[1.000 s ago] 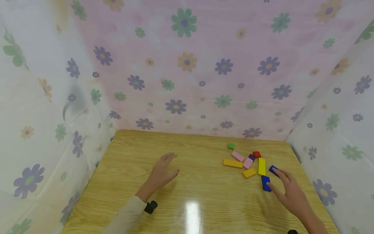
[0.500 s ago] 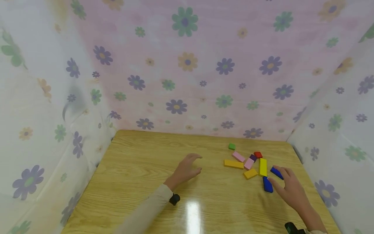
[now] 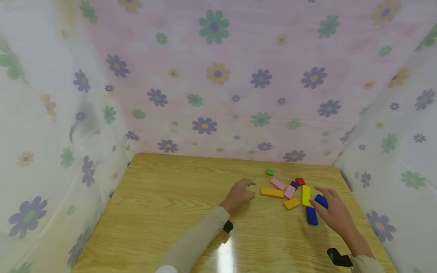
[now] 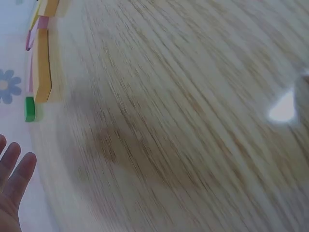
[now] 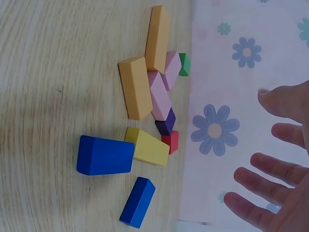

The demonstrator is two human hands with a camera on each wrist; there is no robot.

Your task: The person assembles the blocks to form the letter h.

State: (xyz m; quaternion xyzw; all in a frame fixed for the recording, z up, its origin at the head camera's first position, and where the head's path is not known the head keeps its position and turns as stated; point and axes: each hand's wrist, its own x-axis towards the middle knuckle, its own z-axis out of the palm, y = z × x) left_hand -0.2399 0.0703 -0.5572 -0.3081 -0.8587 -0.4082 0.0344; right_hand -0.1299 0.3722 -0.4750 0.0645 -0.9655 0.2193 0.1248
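Two blue blocks (image 3: 311,215) lie on the table (image 3: 153,227) in the head view, the nearer running front to back, the farther slanting, partly behind the right hand (image 3: 332,214), which is loosely spread, holding nothing. The left hand (image 3: 239,194), thumb and fingers parted and gripping nothing, is beside the sideways-lying long orange block (image 3: 272,192). Left wrist: its fingers extend near the green block (image 4: 30,109). Right wrist: the yellow block (image 5: 147,146) lies diagonally.

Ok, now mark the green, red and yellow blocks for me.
Green block (image 3: 270,171): head view, top face.
Red block (image 3: 300,180): head view, top face.
Yellow block (image 5: 150,147): right wrist view, broadest visible face.
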